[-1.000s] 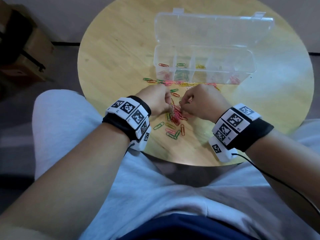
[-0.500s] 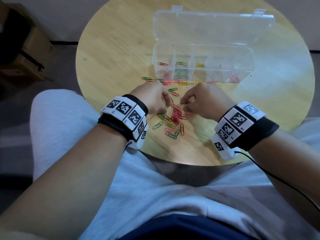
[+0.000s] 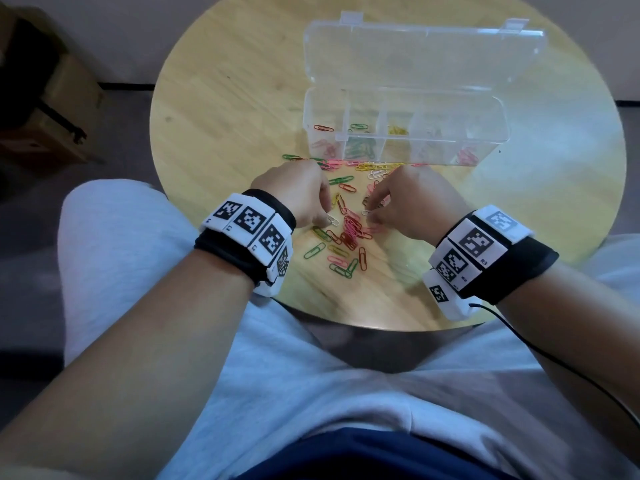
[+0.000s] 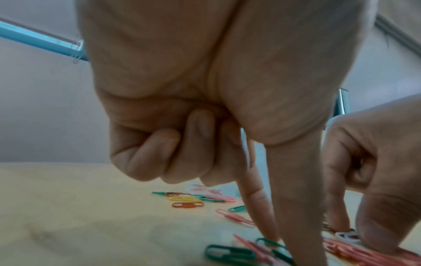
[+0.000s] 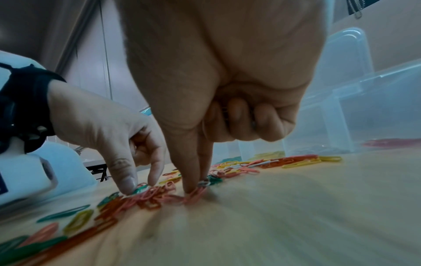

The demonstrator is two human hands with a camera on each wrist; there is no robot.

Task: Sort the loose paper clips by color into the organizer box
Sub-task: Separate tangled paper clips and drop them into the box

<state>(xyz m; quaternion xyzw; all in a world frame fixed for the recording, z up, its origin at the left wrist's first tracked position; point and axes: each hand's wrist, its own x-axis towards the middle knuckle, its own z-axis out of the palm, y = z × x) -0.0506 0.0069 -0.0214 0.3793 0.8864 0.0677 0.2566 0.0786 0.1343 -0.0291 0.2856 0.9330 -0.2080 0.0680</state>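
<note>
Loose paper clips [image 3: 349, 233] in pink, red, green, yellow and white lie scattered on the round wooden table [image 3: 221, 109], in front of the clear organizer box [image 3: 491, 133]. The box's lid is open, and its compartments hold red, green, yellow and pink clips. My left hand [image 3: 323, 216] is at the pile's left edge, thumb and forefinger down around a green clip [image 5: 141, 187], the other fingers curled. My right hand [image 5: 197, 190] pinches pink clips [image 5: 193, 197] at the pile's right edge between thumb and forefinger. What its curled fingers hold, if anything, is hidden.
A row of clips [image 3: 374, 166] lies along the box's front wall. My lap in grey shorts [image 3: 311, 375] is under the table's near edge. A cardboard box [image 3: 52, 116] stands on the floor at the left. A cable [image 3: 554, 362] trails from my right wristband.
Both hands were close together over the pile. They have drawn slightly apart, the left going left, and the fingertips are down on the clips.
</note>
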